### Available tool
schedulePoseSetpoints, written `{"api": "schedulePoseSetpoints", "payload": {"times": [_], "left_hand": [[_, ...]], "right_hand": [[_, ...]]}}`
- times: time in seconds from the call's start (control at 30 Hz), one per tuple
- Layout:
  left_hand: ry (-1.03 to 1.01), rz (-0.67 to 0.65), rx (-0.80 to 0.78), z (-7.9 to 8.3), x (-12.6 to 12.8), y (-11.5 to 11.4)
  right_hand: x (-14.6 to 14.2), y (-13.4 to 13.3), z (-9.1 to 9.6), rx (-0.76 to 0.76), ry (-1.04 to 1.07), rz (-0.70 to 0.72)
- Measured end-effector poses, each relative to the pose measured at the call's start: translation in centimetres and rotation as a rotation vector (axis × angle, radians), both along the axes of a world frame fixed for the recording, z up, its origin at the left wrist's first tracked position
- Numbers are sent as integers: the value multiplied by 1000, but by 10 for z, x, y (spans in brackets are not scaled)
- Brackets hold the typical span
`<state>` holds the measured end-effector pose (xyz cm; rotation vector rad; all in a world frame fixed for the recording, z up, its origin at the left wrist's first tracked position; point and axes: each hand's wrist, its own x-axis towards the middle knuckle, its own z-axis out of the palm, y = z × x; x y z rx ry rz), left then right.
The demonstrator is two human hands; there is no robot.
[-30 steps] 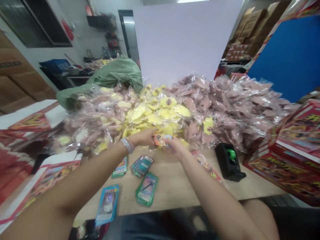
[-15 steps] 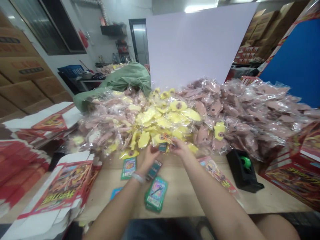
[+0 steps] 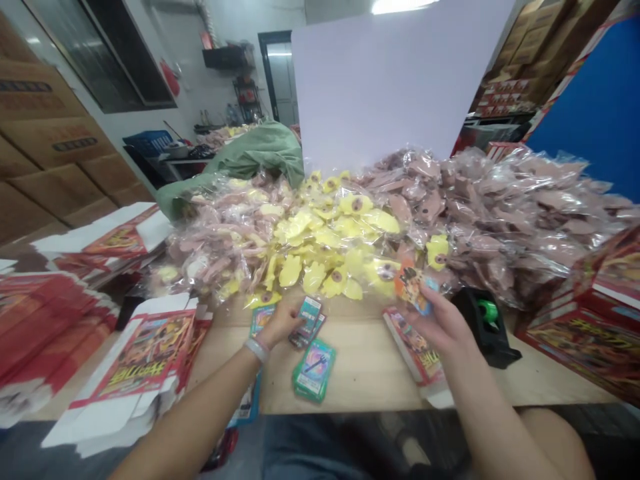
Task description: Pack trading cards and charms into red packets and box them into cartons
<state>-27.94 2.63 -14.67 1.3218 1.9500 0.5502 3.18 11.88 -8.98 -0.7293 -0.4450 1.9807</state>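
Note:
My left hand [image 3: 281,325] pinches a teal card pack [image 3: 309,311] above a small heap of teal packs on the wooden table [image 3: 365,373]. My right hand [image 3: 440,325] holds an orange card pack [image 3: 412,287] up, over a flat red printed carton [image 3: 414,347]. A stack of green card packs [image 3: 313,379] lies between my arms near the table's front edge. Behind both hands spreads a big pile of bagged yellow toys [image 3: 325,247] and bagged pink toys [image 3: 500,213].
A black tape dispenser [image 3: 487,327] with a green roll stands right of my right hand. Flat red cartons [image 3: 140,360] are stacked at left, red boxes [image 3: 590,327] at right. A white board [image 3: 390,80] and a green sack [image 3: 250,157] stand behind the pile.
My hands have parted: the right hand swung right with the orange pack, the left came down to the teal packs on the table. The camera tilted slightly.

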Motion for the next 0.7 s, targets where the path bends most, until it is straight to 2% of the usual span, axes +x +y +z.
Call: {"api": "schedulePoseSetpoints", "payload": {"times": [0.1, 0.17, 0.23, 0.3, 0.33, 0.37, 0.4, 0.47, 0.53, 0.6, 0.7], "left_hand": [[217, -148, 110, 27, 29, -4], [277, -305, 195, 42, 66, 9], [307, -685, 301, 45, 118, 35], [377, -1257, 445, 34, 178, 68], [416, -1469, 481, 26, 206, 85], [456, -1632, 501, 18, 231, 100], [485, -1705, 494, 11, 250, 113], [510, -1702, 454, 2, 271, 129], [487, -1595, 442, 4, 271, 131], [457, -1447, 455, 13, 258, 120], [477, -1237, 463, 30, 232, 93]], "right_hand": [[60, -31, -18, -58, 1, -107], [101, -53, -36, -139, -29, -180], [135, -75, -55, -204, -56, -234], [158, -95, -71, -238, -82, -278], [166, -103, -77, -255, -89, -302], [172, -109, -82, -279, -89, -325], [175, -114, -84, -309, -83, -354], [174, -115, -84, -328, -72, -428], [167, -109, -81, -266, -110, -461], [156, -101, -81, -166, -217, -445], [142, -95, -86, -91, -461, -466]]}}
